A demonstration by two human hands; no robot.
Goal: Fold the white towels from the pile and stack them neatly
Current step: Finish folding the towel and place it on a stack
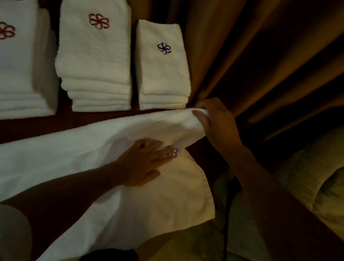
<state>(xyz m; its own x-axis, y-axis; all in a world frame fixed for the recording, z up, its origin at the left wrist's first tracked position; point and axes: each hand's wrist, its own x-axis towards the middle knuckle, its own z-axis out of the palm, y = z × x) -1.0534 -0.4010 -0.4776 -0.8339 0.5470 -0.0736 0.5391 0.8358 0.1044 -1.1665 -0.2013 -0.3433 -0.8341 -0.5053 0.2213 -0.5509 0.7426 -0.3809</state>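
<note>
A long white towel [66, 165] lies spread across the dark table, its right end hanging off the edge. My left hand [142, 166] rests flat on it, fingers straight, fingertips beside a small purple flower emblem [173, 152]. My right hand [215, 119] pinches the towel's far right corner and holds it lifted above the table. Behind the towel stand three stacks of folded white towels: a left stack [8, 63] and a middle stack [93, 50], both with a red flower emblem, and a smaller right stack [162, 70] with a purple one.
Brown curtains [270, 44] hang behind and to the right of the table. A pale heap of unfolded linen [328, 177] lies at the right. A strip of dark table [31, 130] shows between the stacks and the spread towel. Patterned floor appears below.
</note>
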